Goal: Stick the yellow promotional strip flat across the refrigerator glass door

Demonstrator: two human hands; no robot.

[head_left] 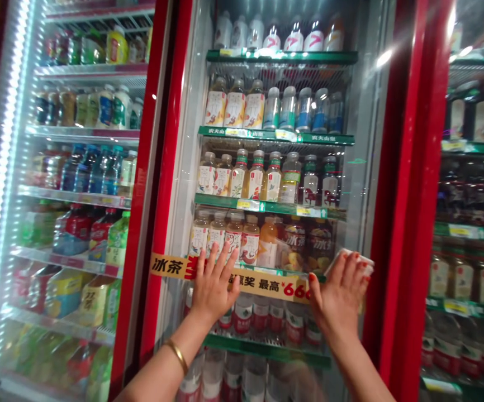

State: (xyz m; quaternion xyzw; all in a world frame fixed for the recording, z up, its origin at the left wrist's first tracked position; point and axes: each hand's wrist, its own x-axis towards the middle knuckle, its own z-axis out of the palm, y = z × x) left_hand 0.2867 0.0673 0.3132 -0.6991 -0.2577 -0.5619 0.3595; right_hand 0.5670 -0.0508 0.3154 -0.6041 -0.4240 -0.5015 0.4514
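Observation:
My left hand [213, 282] lies flat with fingers spread on the glass door [363, 139] of a drinks fridge, over a yellow banner sticker [170, 266] with red and black lettering. My right hand [341, 291] presses a white cloth [365, 264] against the same glass, at the sticker's right end beside the red door frame [409, 223]. A gold bangle [178, 354] sits on my left wrist. Behind the glass stand shelves of bottled drinks [267, 178].
An open fridge bay with lit shelves of bottles [78, 167] stands on the left behind a red door edge [150, 195]. Another glass-fronted fridge [477, 223] with bottles fills the right side.

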